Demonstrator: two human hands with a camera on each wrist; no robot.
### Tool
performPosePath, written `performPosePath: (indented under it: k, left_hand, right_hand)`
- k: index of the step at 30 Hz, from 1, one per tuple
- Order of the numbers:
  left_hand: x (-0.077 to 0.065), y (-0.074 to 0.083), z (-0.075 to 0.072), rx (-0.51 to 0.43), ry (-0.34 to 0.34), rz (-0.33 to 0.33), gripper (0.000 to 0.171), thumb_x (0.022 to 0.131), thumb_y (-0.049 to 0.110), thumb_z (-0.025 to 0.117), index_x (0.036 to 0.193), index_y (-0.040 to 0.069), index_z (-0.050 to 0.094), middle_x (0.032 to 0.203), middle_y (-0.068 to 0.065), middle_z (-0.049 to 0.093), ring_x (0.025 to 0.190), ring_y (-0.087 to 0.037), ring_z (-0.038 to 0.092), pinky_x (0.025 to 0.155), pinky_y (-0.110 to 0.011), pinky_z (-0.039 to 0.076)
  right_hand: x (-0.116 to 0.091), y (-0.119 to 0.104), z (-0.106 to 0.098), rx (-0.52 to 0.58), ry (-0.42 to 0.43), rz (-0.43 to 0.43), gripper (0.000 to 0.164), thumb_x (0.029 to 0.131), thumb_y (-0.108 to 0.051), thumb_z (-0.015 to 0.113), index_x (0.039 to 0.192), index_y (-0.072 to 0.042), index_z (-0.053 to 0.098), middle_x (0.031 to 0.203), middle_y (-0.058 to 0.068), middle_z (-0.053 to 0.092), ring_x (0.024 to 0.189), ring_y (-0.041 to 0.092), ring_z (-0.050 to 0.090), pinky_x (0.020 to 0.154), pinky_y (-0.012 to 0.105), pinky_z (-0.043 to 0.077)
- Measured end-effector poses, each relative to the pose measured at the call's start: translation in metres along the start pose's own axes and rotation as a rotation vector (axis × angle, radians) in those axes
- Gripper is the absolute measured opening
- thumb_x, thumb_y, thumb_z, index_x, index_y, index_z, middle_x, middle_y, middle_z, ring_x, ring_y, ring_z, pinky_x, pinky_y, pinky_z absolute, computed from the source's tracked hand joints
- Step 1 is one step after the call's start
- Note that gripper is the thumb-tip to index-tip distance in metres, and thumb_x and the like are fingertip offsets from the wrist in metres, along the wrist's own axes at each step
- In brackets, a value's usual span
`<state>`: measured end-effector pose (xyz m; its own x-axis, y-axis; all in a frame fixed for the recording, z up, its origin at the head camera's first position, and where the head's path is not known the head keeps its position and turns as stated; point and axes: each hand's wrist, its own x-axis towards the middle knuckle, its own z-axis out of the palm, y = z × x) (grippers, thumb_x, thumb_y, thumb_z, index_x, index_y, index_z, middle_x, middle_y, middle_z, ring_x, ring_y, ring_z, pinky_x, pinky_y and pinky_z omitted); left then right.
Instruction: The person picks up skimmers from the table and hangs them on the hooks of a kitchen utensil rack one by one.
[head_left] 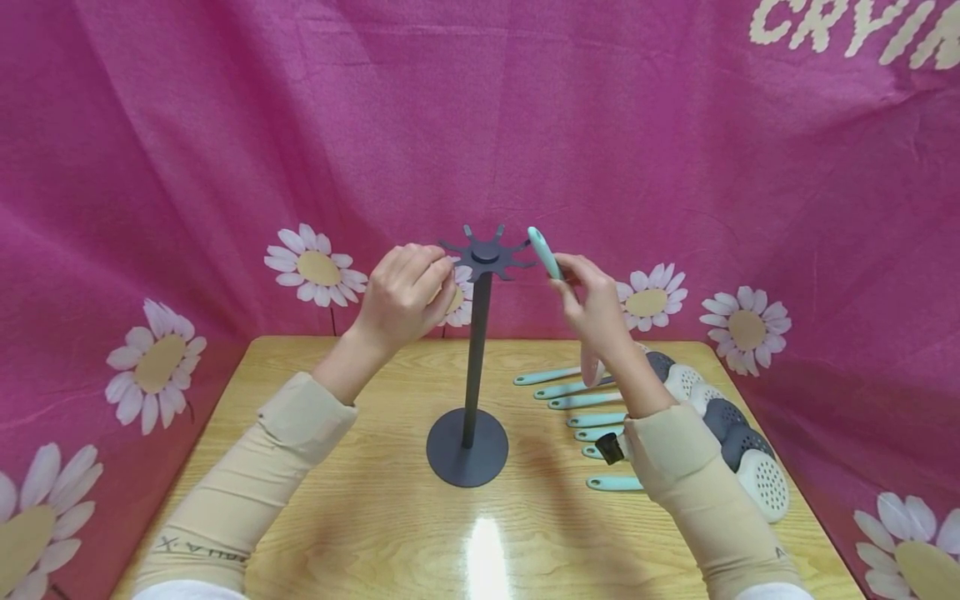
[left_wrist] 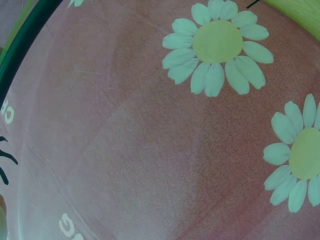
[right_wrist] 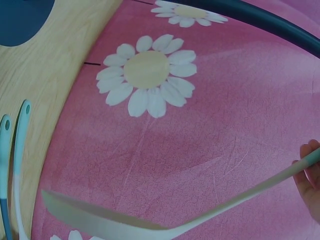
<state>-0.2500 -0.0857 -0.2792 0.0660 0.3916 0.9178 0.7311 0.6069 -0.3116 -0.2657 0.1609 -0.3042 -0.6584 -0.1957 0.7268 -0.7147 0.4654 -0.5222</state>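
A dark utensil stand (head_left: 480, 358) stands upright on the table, its round hooked top (head_left: 486, 252) between both hands. At the left edge of that top, my left hand (head_left: 408, 292) grips it with curled fingers; the fingertips' contact is partly hidden. My right hand (head_left: 588, 300) pinches a skimmer by its mint handle (head_left: 544, 253), just right of the hooks and apart from them. In the right wrist view the pale skimmer head (right_wrist: 105, 220) hangs down, seen nearly edge-on, so its holes are hidden. Right-hand fingers (right_wrist: 311, 175) hold the handle's lower part.
Several skimmers with mint handles (head_left: 585, 401) and white or dark perforated heads (head_left: 765, 485) lie in a row on the right of the wooden table (head_left: 360, 517). A pink daisy-patterned cloth (head_left: 420, 108) hangs behind and at the sides.
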Motion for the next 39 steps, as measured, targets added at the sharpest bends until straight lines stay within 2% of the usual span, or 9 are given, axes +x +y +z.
performPosePath:
  k: [5,13,19,24,30,36,39]
  left_hand:
    - [0.0,0.0,0.0,-0.005,0.0,-0.005,0.012,0.082,0.005,0.055,0.078,-0.005,0.062,0.078,-0.016,0.061,0.069,-0.027,0.057,0.057,-0.033,0.047]
    - [-0.001,0.0,0.0,-0.004,-0.003,-0.005,0.011,0.082,0.005,0.056,0.078,-0.005,0.061,0.078,-0.016,0.06,0.068,-0.027,0.056,0.057,-0.033,0.047]
    - [-0.002,0.0,0.002,-0.001,0.0,-0.006,0.009,0.08,0.003,0.057,0.077,-0.005,0.06,0.077,-0.016,0.06,0.068,-0.027,0.056,0.057,-0.033,0.047]
    - [-0.001,0.0,0.002,-0.004,0.006,-0.009,0.008,0.08,0.002,0.057,0.077,-0.004,0.06,0.077,-0.016,0.06,0.067,-0.027,0.056,0.057,-0.033,0.046]
    - [-0.002,0.0,0.002,-0.007,0.011,-0.011,0.009,0.08,0.003,0.056,0.077,-0.004,0.06,0.077,-0.016,0.06,0.067,-0.027,0.056,0.057,-0.033,0.047]
    - [-0.001,0.001,0.002,-0.008,0.011,-0.013,0.007,0.079,0.002,0.058,0.077,-0.005,0.06,0.077,-0.016,0.06,0.067,-0.027,0.056,0.057,-0.033,0.047]
    - [-0.002,0.001,0.002,-0.006,0.01,-0.015,0.007,0.078,0.002,0.058,0.077,-0.004,0.06,0.077,-0.016,0.06,0.067,-0.027,0.056,0.057,-0.033,0.047]
  right_hand:
    - [0.0,0.0,0.002,0.017,-0.014,0.018,0.027,0.082,0.01,0.057,0.108,0.01,0.059,0.089,0.021,0.062,0.083,0.027,0.06,0.08,0.03,0.05]
    - [-0.001,0.0,0.005,0.057,-0.044,0.042,0.03,0.082,0.009,0.058,0.112,0.01,0.059,0.091,0.022,0.063,0.083,0.025,0.059,0.077,0.015,0.047]
    - [-0.004,-0.003,0.008,0.094,-0.059,0.051,0.031,0.081,0.009,0.058,0.112,0.011,0.059,0.091,0.024,0.063,0.082,0.026,0.06,0.074,0.01,0.044]
    - [-0.006,-0.003,0.012,0.128,-0.084,0.077,0.029,0.082,0.009,0.057,0.111,0.01,0.06,0.09,0.022,0.062,0.082,0.022,0.059,0.074,0.011,0.045]
    - [-0.009,-0.005,0.018,0.16,-0.1,0.085,0.029,0.083,0.008,0.056,0.113,0.011,0.059,0.092,0.023,0.062,0.085,0.025,0.06,0.077,0.014,0.047]
    - [-0.012,-0.006,0.024,0.144,-0.093,0.094,0.028,0.084,0.006,0.057,0.112,0.008,0.06,0.087,0.018,0.062,0.076,0.016,0.054,0.068,0.012,0.043]
    - [-0.013,-0.007,0.028,0.146,-0.086,0.104,0.028,0.084,0.006,0.057,0.111,0.01,0.06,0.086,0.019,0.061,0.074,0.016,0.054,0.066,0.011,0.042]
